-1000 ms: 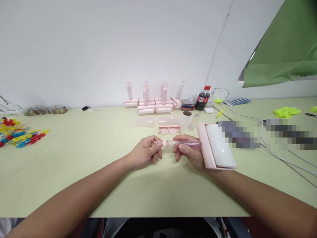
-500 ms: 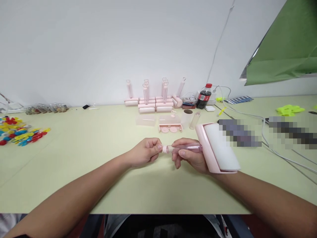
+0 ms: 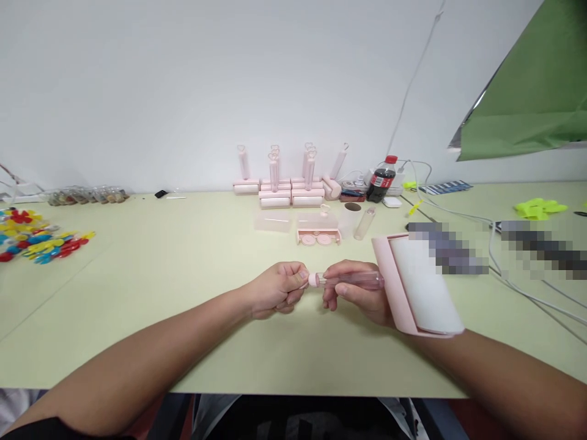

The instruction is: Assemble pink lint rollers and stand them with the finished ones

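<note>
A lint roller lies sideways in my grasp, with a pink and white head (image 3: 424, 287) at the right and a clear pink tube handle (image 3: 364, 280). My right hand (image 3: 360, 290) is wrapped round that handle. My left hand (image 3: 279, 288) pinches the pink end cap (image 3: 313, 280) at the handle's left end. Whatever the left fingers hold beyond the cap is hidden. Behind the hands are an open pink case (image 3: 318, 237), a clear lid (image 3: 273, 221), a whitish roll (image 3: 351, 221) and a loose clear tube (image 3: 365, 223).
Several finished-looking lint rollers (image 3: 275, 198) stand against the wall. Right of them are a cola bottle (image 3: 381, 180) and white cables (image 3: 493, 235). Bright plastic pieces (image 3: 43, 244) lie at the left, and yellow-green pieces (image 3: 540, 209) at the far right.
The lint roller and both hands have shifted slightly right and down in view, its head the most. The background has also moved a little right. Both grips stay the same.
</note>
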`<state>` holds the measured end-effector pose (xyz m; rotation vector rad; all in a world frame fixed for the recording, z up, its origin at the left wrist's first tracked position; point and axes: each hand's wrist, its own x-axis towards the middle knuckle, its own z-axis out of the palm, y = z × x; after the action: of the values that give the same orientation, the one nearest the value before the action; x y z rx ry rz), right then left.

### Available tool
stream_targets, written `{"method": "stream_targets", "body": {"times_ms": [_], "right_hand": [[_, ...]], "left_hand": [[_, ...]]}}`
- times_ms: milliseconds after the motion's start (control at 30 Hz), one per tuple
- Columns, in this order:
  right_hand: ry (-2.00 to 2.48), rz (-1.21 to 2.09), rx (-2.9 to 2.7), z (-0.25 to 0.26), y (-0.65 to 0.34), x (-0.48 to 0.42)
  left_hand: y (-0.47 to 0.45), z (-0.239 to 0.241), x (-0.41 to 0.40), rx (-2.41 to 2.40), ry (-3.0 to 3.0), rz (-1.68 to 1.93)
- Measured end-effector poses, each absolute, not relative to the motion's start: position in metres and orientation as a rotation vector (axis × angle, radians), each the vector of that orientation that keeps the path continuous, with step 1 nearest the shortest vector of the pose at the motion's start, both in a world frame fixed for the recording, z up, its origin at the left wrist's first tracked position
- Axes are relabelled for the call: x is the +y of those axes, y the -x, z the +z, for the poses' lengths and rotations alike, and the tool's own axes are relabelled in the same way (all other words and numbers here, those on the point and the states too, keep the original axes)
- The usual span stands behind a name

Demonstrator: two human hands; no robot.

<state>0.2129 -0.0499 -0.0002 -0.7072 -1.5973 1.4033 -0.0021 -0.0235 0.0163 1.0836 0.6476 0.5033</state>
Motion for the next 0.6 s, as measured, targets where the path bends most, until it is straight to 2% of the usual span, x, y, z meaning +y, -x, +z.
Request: {"method": "stream_targets", "body": {"times_ms": [167, 600], "right_hand": [[0.742, 1.382, -1.601, -0.007, -0.217, -0.04], [0.753, 1.395, -1.511, -0.01, -0.212, -0.036]], "left_hand": [[-0.003, 0.006, -0.023, 0.65, -1.216, 0.679], [-0.005, 0.009, -0.02, 0.73, -1.307, 0.677]]}}
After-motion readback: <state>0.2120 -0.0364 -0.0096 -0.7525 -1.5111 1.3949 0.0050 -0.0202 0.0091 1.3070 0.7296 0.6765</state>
